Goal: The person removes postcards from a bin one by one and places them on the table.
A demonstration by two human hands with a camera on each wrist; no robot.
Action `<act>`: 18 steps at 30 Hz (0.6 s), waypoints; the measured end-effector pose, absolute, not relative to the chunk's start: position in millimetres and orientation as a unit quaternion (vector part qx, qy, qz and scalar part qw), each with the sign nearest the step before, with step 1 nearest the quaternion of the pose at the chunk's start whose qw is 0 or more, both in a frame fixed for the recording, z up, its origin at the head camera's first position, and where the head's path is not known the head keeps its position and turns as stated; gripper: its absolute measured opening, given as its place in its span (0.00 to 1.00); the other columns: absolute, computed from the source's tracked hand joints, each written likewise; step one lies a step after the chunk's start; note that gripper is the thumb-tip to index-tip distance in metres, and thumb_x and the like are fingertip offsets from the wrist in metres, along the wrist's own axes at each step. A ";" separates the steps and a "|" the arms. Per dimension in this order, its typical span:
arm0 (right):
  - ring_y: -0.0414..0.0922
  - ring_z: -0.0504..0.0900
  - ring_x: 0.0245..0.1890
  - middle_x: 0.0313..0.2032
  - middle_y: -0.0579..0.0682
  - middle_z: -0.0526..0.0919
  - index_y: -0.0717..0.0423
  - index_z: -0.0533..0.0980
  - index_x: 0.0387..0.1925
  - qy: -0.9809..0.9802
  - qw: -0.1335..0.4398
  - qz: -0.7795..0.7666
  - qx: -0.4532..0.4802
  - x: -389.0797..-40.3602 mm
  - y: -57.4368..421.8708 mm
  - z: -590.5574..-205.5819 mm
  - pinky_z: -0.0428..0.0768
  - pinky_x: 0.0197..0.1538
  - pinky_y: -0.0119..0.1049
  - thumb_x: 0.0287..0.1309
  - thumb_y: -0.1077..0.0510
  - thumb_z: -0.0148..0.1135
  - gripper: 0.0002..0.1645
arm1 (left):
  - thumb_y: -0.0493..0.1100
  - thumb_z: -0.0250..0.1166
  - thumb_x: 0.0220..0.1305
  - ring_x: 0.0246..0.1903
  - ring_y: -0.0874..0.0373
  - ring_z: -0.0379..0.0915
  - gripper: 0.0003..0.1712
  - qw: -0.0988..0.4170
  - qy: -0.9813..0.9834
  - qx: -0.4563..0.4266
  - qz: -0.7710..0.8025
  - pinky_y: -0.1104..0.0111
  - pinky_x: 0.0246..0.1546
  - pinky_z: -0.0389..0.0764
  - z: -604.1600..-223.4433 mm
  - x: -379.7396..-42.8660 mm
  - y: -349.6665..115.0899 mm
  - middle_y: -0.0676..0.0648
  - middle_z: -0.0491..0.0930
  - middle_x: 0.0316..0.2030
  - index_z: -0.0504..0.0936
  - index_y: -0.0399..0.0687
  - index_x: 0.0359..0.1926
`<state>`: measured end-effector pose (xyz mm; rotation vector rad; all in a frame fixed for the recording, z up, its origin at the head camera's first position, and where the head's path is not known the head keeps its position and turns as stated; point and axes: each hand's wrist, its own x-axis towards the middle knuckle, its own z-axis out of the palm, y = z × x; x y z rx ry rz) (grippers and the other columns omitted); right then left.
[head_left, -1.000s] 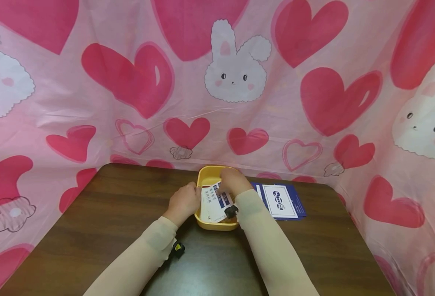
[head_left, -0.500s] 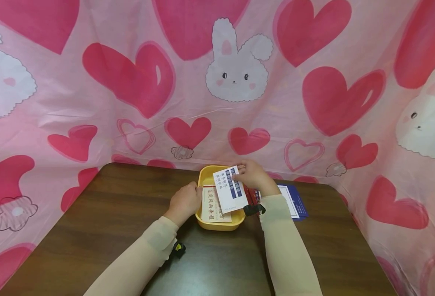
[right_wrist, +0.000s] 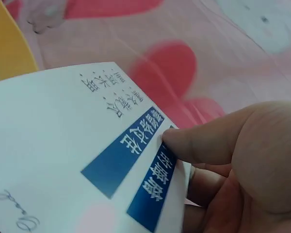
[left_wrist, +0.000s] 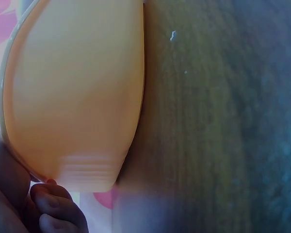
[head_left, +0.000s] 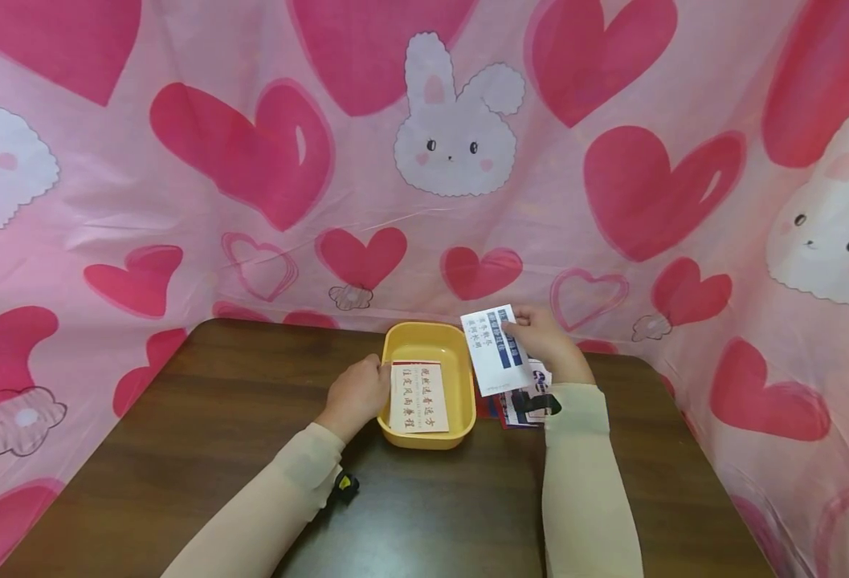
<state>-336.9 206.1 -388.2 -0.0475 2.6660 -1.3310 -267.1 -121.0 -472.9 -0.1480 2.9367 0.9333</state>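
A yellow plastic basin [head_left: 460, 377] stands on the table, and my left hand [head_left: 355, 395] grips its left rim. The left wrist view shows the fingers [left_wrist: 53, 204] curled at the rim beside the basin's outer wall [left_wrist: 77, 97]. Inside the basin lies a cream card [head_left: 418, 401] with red and dark writing, a red edge showing behind it. To the right of the basin my right hand [head_left: 543, 341] pinches a white card [head_left: 496, 353] with blue bands and handwriting, raised above the table. In the right wrist view the thumb [right_wrist: 199, 143] presses on the printed face of the white card [right_wrist: 63, 131].
Under and behind the raised card, other cards [head_left: 514, 413] in blue, white and red lie on the brown table [head_left: 265, 449], partly hidden by the right hand and wrist. A pink cloth [head_left: 366, 193] with hearts and rabbits hangs round the table's back and sides.
My right hand has lifted the white card out of the basin and carried it right, over the cards on the table. The cream card is uncovered. My left hand stays on the rim.
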 end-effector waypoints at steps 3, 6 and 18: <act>0.52 0.91 0.52 0.64 0.65 0.88 0.58 0.74 0.81 0.895 0.074 -0.439 0.013 -335.8 222.0 -386.7 0.91 0.59 0.45 0.87 0.49 0.58 0.32 | 0.56 0.54 0.90 0.39 0.47 0.80 0.25 0.029 0.951 -0.049 0.304 0.54 0.44 0.85 -473.1 -266.8 -121.2 0.43 0.86 0.42 0.83 0.41 0.64; 0.54 0.87 0.56 0.66 0.65 0.85 0.57 0.71 0.83 0.897 0.068 -0.435 0.044 -334.2 238.7 -388.7 0.88 0.62 0.49 0.87 0.48 0.57 0.33 | 0.56 0.53 0.90 0.40 0.47 0.81 0.26 0.028 0.951 -0.048 0.305 0.54 0.46 0.86 -473.1 -266.2 -121.2 0.43 0.86 0.44 0.83 0.40 0.65; 0.57 0.83 0.55 0.61 0.67 0.82 0.69 0.74 0.76 0.902 0.079 -0.408 0.117 -335.3 298.8 -420.9 0.85 0.60 0.51 0.86 0.50 0.51 0.32 | 0.56 0.53 0.91 0.39 0.47 0.80 0.25 0.022 0.952 -0.042 0.303 0.54 0.43 0.84 -475.5 -266.5 -122.0 0.43 0.85 0.42 0.83 0.40 0.63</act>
